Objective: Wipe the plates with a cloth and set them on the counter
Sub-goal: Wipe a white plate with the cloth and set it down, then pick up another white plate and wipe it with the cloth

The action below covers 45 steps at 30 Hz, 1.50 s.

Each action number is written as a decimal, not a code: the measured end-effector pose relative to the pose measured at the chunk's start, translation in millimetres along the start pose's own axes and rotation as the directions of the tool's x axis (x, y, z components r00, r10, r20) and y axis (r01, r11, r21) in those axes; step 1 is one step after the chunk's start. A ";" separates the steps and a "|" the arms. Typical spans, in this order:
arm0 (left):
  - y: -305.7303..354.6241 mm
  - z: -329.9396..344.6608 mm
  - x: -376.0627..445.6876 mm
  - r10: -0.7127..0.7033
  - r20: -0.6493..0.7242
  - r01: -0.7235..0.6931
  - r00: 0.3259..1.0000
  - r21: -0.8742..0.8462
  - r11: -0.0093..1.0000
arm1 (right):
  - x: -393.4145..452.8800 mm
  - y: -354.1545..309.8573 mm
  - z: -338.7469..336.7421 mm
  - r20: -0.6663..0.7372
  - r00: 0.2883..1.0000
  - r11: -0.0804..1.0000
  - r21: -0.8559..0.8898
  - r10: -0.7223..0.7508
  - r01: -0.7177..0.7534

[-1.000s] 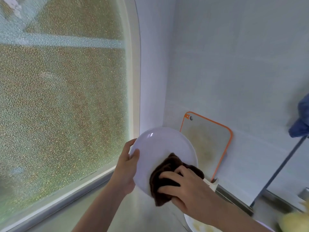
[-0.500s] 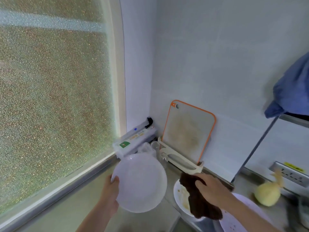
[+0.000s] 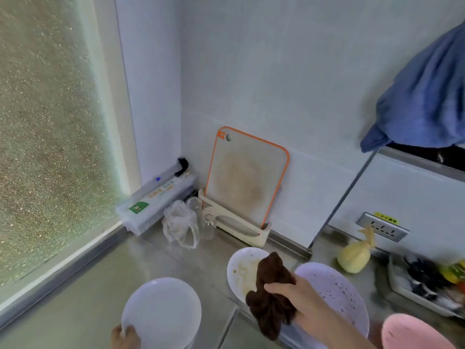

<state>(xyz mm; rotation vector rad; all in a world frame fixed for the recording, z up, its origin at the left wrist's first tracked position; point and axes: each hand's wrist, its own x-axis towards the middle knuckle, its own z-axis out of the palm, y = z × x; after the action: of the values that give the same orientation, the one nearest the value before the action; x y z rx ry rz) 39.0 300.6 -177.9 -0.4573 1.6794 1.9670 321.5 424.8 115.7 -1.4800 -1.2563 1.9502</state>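
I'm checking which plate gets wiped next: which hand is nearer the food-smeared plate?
Right. The right hand, gripping the brown cloth, hovers at the smeared plate's edge; the left hand holds the clean plate, well away.

A clean white plate (image 3: 163, 312) sits low over the steel tabletop (image 3: 83, 293), its near rim pinched; whether it rests flat is unclear. A crumpled brown cloth (image 3: 271, 293) hangs above two soiled plates: a smeared white one (image 3: 242, 269) and a speckled one (image 3: 337, 293).

Bare forearm (image 3: 334, 323) — no sleeve
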 end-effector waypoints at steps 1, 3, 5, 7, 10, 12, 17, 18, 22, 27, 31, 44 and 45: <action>76.6 14.9 -73.9 0.005 0.054 -0.008 0.999 0.048 0.999 | 2.2 1.9 -4.0 -0.034 0.999 0.995 -0.095 -0.022 0.018; 117.6 18.5 -115.5 0.040 0.052 -0.052 0.998 0.257 0.965 | 13.1 7.8 -17.5 -0.080 0.996 0.978 -0.207 -0.039 0.021; 103.7 13.7 -95.3 -0.060 -0.006 0.058 0.998 0.340 0.939 | 24.0 11.4 -31.3 -0.110 0.992 0.962 -0.272 -0.061 0.029; 98.9 10.4 -91.9 -0.156 -0.081 0.175 0.984 0.384 0.906 | 31.2 9.7 -42.7 -0.134 0.987 0.944 -0.328 -0.086 0.038; 100.7 10.3 -89.8 -0.132 -0.097 0.161 0.987 0.426 0.890 | 41.5 5.2 -64.9 -0.147 0.983 0.926 -0.373 -0.110 0.047; 102.0 17.5 -89.4 -0.157 -0.103 0.187 0.982 0.456 0.870 | 49.6 2.4 -82.0 -0.131 0.985 0.923 -0.382 -0.109 0.052; 84.3 36.6 -101.7 0.065 -0.192 0.112 0.979 0.782 0.613 | 70.9 -1.5 -122.1 -0.115 0.987 0.931 -0.359 -0.111 0.062; 80.9 47.6 -106.5 0.130 -0.173 0.079 0.976 0.844 0.530 | 75.2 -2.2 -128.0 -0.112 0.988 0.932 -0.357 -0.108 0.061; 54.0 118.6 -141.7 0.142 0.174 -0.224 0.974 0.783 0.581 | 89.0 -2.0 -145.1 -0.118 0.988 0.944 -0.326 -0.100 0.057; -11.3 187.4 -162.9 -0.181 0.248 -0.116 0.952 0.836 0.536 | 89.8 7.0 -157.5 -0.139 0.986 0.950 -0.310 -0.091 0.044; -27.8 194.9 -164.4 -0.216 0.207 -0.090 0.954 0.888 0.451 | 81.5 5.2 -165.2 -0.176 0.975 0.950 -0.304 -0.133 0.075; -3.6 212.0 -160.1 -0.172 0.433 -0.199 0.885 0.685 0.700 | 50.7 -21.7 -157.7 -0.289 0.936 0.965 -0.222 -0.202 0.139; 15.8 211.8 -171.6 -0.142 0.455 -0.215 0.879 0.643 0.735 | 46.9 -29.8 -153.6 -0.299 0.930 0.967 -0.204 -0.213 0.156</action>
<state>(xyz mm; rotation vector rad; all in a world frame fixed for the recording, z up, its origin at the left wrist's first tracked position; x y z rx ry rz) 184.6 479.3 -31.4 0.3278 1.8988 1.1805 437.6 539.4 107.6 -1.6176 -1.3893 1.4395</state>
